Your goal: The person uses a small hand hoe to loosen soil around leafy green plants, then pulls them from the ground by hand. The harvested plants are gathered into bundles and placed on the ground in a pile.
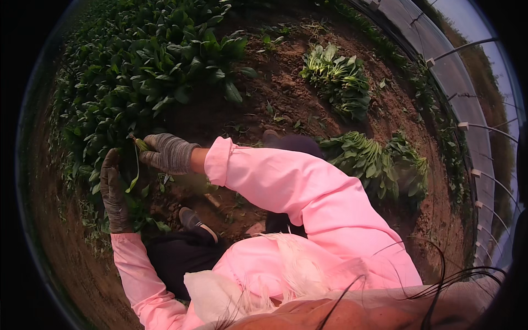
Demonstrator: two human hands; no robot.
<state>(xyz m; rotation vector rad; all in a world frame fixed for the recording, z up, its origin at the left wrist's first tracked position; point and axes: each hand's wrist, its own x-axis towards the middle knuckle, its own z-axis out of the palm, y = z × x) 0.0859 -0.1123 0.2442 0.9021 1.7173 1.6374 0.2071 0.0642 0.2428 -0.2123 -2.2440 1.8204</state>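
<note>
My right hand, in a grey knit glove, grips a spinach-like plant by its pale green stem base. The plant's root end points up and left, and one thin stalk with a yellowish leaf hangs down from it. At the left, my left hand, also gloved and soiled, is upright with its fingers stretched out beside the dense bed of leafy greens. Its fingertips are close to the held plant. Whether it holds any leaves cannot be made out.
Cut greens lie in a pile on the brown soil, with another pile beyond my right arm. My shoe rests on the ground between my hands and body. A greenhouse's plastic side wall with metal hoops curves along the right.
</note>
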